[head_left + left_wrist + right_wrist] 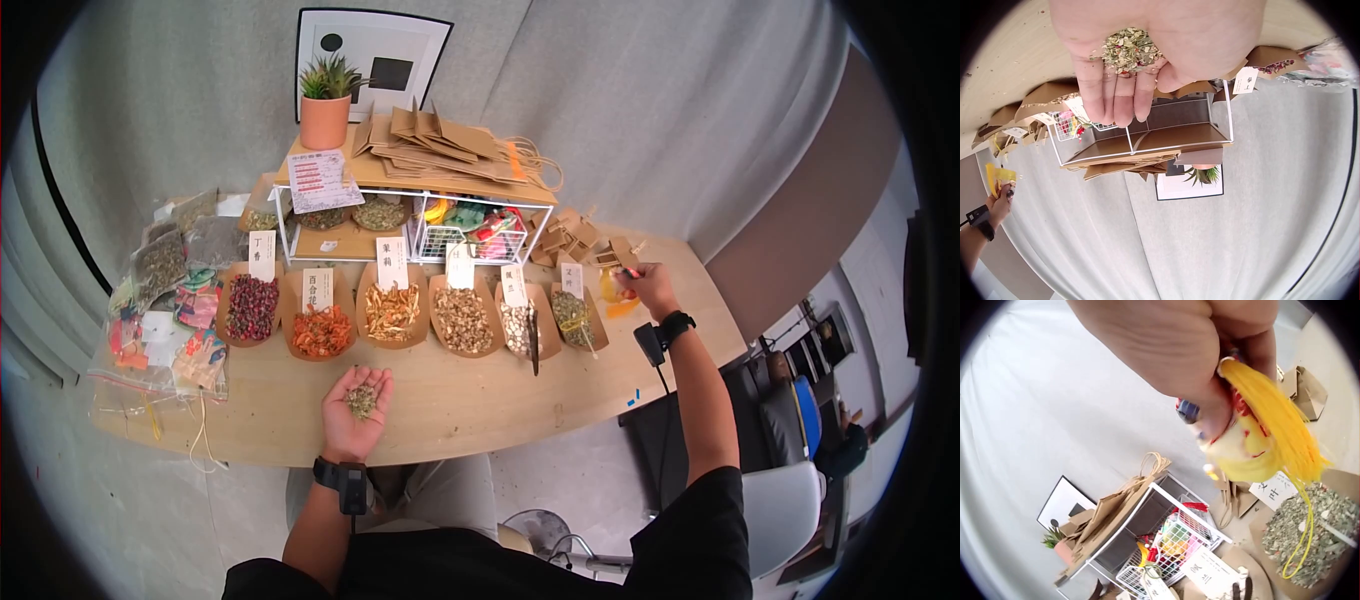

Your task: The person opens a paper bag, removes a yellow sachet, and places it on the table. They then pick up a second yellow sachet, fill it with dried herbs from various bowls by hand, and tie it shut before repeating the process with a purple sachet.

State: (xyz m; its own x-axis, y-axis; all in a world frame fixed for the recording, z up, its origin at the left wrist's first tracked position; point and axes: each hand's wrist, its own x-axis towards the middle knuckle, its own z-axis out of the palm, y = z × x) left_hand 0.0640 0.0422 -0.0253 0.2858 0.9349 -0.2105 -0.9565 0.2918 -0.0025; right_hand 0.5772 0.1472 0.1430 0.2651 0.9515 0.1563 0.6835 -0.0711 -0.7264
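Observation:
Palm up near the table's front edge, my left hand (348, 425) carries a small heap of mixed dried herbs (1130, 50) on its nearly straight fingers and palm. At the right, my right hand (657, 290) pinches a yellow sachet (1247, 453) with red markings and a yellow tassel (1285, 419). A thin yellow cord (1310, 544) hangs from the sachet and overlaps a tray of greenish dried herb. My right fingers hide the sachet's upper part. Several brown paper trays stand in a row ahead, among them dark red buds (252, 308), orange petals (321, 332) and pale chips (462, 320).
A dark slim tool (533, 340) stands in one tray. Behind the trays, a white-framed shelf (414, 225) bears paper bags (440, 150) and a potted plant (325, 120). Plastic bags (160, 330) lie at the left, small cardboard pieces (570, 238) at the back right.

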